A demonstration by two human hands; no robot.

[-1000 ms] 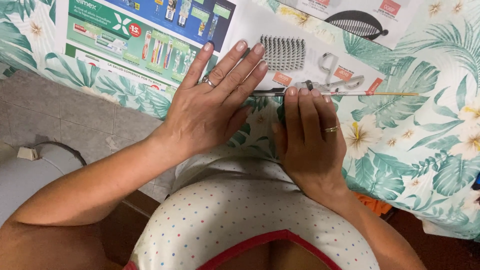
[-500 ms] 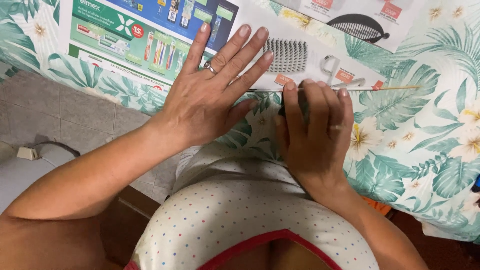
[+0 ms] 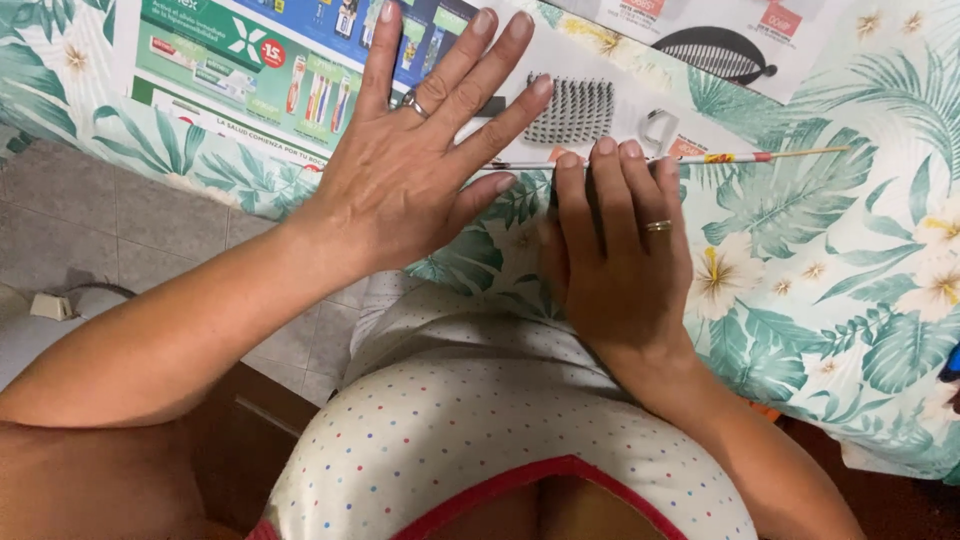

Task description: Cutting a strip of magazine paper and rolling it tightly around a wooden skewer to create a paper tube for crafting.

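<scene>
We find the left hand lying flat with fingers spread, grasping nothing, its palm on the edge of the leaf-printed tablecloth and its fingers over the printed advertising leaflet. The right hand is curled at the table edge, its fingertips pressing on the thin, long paintbrush with a pale wooden handle, which lies crosswise at the twelve o'clock side of that hand, its handle end pointing to three o'clock. At twelve o'clock of the brush rests a grey bristled hairbrush head. We judge the paintbrush light, stiff and prone to rolling; it is best pinched at mid-shaft, clear of the bristle end, which is hidden near the left fingers.
</scene>
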